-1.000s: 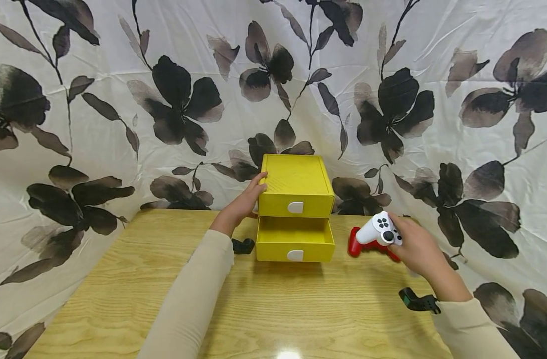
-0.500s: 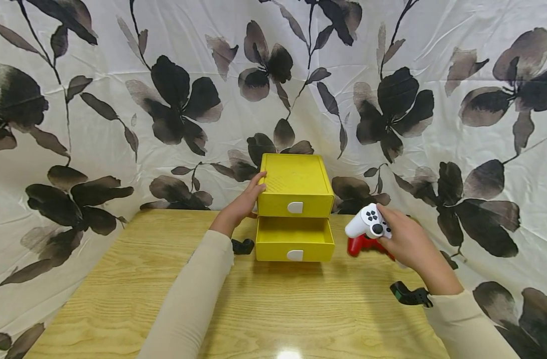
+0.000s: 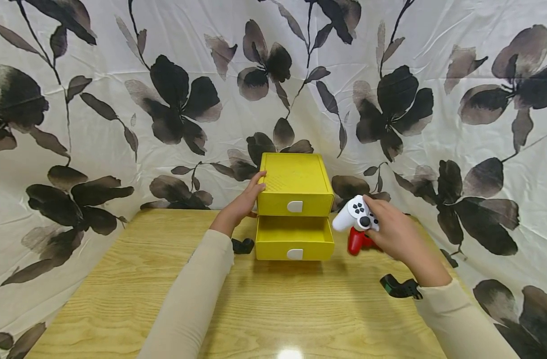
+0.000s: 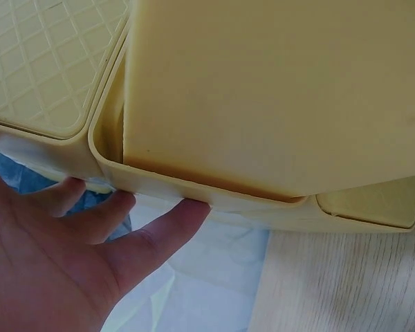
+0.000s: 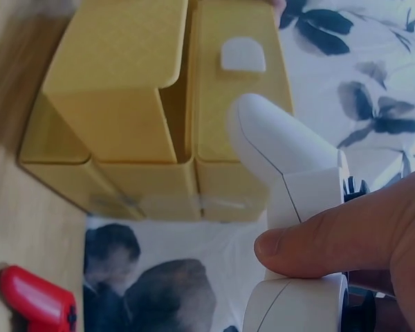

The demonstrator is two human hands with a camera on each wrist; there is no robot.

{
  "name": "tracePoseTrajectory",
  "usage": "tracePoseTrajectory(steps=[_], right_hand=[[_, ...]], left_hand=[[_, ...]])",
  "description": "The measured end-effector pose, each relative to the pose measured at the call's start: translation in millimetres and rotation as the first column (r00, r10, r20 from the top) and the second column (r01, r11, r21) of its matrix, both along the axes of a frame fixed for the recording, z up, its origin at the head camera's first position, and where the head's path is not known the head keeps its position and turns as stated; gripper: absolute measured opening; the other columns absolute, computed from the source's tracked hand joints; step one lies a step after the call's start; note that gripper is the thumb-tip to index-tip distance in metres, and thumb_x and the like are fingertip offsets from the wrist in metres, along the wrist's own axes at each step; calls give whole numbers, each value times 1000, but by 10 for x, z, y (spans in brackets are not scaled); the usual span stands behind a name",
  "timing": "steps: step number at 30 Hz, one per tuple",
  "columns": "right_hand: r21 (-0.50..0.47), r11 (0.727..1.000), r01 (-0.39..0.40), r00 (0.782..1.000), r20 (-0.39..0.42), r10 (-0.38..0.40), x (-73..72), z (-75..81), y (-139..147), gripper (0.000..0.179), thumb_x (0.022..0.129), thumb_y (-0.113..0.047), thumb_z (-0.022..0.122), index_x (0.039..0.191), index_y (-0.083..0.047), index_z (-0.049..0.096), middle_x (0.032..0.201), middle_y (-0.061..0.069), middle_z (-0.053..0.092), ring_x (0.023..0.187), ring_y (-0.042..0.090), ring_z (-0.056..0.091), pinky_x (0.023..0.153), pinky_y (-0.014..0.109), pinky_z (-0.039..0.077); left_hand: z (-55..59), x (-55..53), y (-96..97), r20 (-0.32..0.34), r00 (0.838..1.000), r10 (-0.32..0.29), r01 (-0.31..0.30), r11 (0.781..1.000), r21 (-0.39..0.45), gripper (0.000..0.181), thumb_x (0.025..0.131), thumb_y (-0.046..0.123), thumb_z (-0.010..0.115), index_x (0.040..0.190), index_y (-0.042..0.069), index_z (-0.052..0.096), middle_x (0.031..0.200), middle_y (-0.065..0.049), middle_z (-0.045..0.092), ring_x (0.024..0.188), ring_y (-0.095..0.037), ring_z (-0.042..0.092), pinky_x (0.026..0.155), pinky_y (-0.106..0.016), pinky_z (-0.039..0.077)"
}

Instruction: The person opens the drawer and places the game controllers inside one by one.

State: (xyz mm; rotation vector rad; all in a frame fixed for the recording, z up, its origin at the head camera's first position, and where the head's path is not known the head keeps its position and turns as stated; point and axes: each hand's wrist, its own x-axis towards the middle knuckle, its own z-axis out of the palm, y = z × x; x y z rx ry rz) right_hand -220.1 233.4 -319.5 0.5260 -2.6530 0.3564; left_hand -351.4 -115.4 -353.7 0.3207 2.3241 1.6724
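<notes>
A yellow drawer unit point(image 3: 296, 174) stands at the back of the table with a drawer point(image 3: 273, 253) pulled out below its top one. Nothing shows inside that drawer in the head view. My left hand point(image 3: 239, 205) rests against the unit's left side; in the left wrist view its fingertips point(image 4: 197, 207) touch the edge, fairly straight. With my right hand point(image 3: 396, 232) I grip a white game controller point(image 3: 355, 213) in the air, just right of the unit. In the right wrist view my thumb point(image 5: 297, 247) presses across the controller. A red game controller point(image 3: 356, 242) lies on the table beneath it, partly hidden.
A wooden table point(image 3: 291, 304) carries everything. Behind it hangs a white cloth point(image 3: 327, 30) with dark flower prints, close to the unit's back. Black wrist devices sit on both arms, the right one point(image 3: 399, 287) below the hand.
My right hand has carried the white controller left and slightly up, toward the drawer unit. The left hand, the drawers and the red controller stay in place.
</notes>
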Motion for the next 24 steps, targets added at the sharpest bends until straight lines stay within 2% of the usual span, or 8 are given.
tracePoseTrajectory(steps=[5, 14, 18, 23, 24], right_hand=[[-6, 1000, -28, 1000, -10, 28, -23, 25, -77, 73, 69, -3, 69, 136, -2, 40, 122, 18, 54, 105, 33, 53, 85, 48, 44], [-9, 998, -63, 998, -32, 62, -77, 72, -241, 72, 69, -6, 72, 135, -4, 42, 119, 14, 57, 101, 30, 56, 84, 44, 47], [5, 998, -65, 997, -41, 65, -91, 97, -309, 73, 70, -9, 72, 136, -6, 41, 120, 13, 56, 100, 28, 56, 81, 43, 48], [13, 997, -82, 996, -38, 83, -105, 141, -407, 72, 72, -11, 73, 136, -7, 40, 122, 12, 55, 105, 27, 55, 84, 43, 47], [12, 996, -87, 996, -31, 87, -108, 153, -428, 72, 72, -11, 73, 137, -7, 40, 122, 12, 55, 105, 27, 54, 86, 43, 47]], left_hand=[[8, 1, -2, 10, 1000, 3, -3, 1000, -3, 41, 90, 57, 29, 127, 64, 12, 152, 11, -6, 136, -35, 19, 92, -65, 35], [-5, -16, -3, 11, 1000, -3, 3, 1000, -4, 41, 90, 58, 29, 127, 65, 12, 152, 13, -8, 137, -33, 16, 93, -65, 33], [-6, -12, 0, 4, 1000, -4, 4, 1000, -16, 42, 89, 59, 29, 127, 64, 11, 151, 14, -7, 137, -33, 17, 91, -64, 36], [3, -7, 1, -6, 1000, 1, -1, 1000, -23, 41, 89, 58, 29, 126, 65, 12, 152, 12, -6, 136, -34, 20, 88, -61, 41], [38, 26, 3, -4, 1000, -2, 2, 1000, -27, 42, 90, 57, 28, 128, 63, 11, 152, 11, -6, 135, -35, 21, 88, -60, 41]])
